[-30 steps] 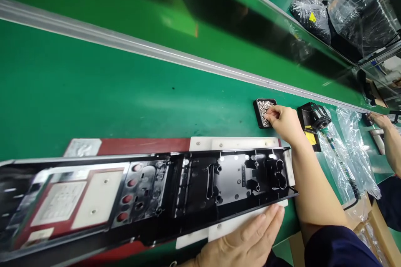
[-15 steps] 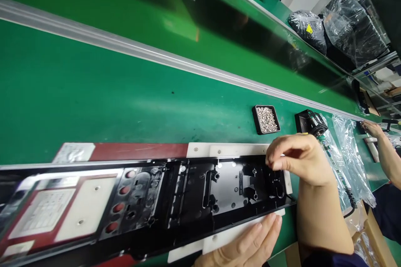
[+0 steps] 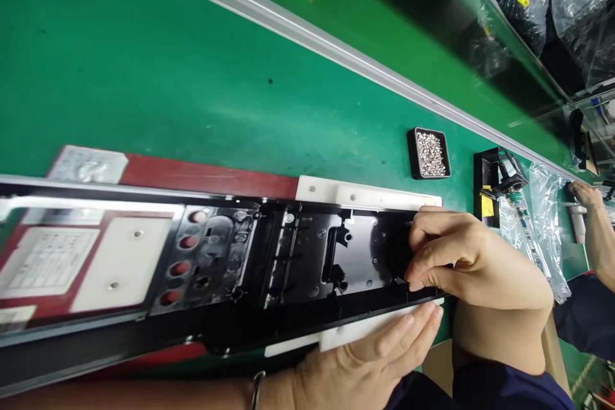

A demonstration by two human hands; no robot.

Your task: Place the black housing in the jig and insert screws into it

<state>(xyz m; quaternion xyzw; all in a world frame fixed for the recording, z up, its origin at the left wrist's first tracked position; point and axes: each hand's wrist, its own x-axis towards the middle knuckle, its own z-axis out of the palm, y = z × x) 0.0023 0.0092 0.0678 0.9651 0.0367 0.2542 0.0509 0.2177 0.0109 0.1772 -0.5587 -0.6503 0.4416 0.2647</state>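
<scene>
At the near edge of the surface [image 3: 144, 64], the left hand [image 3: 365, 365] is laid flat with its fingers [image 3: 408, 333] stretched out and together, nothing being gripped; they are pressed on the white plate [image 3: 336, 336] that juts from under the long black housing [image 3: 269, 262], seemingly so that plate and housing are kept from sliding while the other hand works; a bracelet [image 3: 255, 389] is worn at that wrist.

Just beyond, the right hand [image 3: 461, 262] is curled over the right end of the housing, its fingers [image 3: 427, 250] bent and drawn together with thumb against fingertips, as if something small is pinched; what is pinched, if anything, cannot be told, since it is hidden by the hand itself; the housing lies directly beneath these fingertips and is touched by them, its open inner face turned upward so that its recesses can be reached.

Under the housing a red fixture [image 3: 202, 174] with white pads is seen, by which the part is apparently borne level.

Farther off, toward the far right of the surface, a small black tray of screws [image 3: 429, 154] is set well apart from the fingers yet within reach; beside it stands a black tool holder [image 3: 494, 182] and a clear bag [image 3: 538, 224]; at the far right edge another person's hand [image 3: 583, 193] is seen.
</scene>
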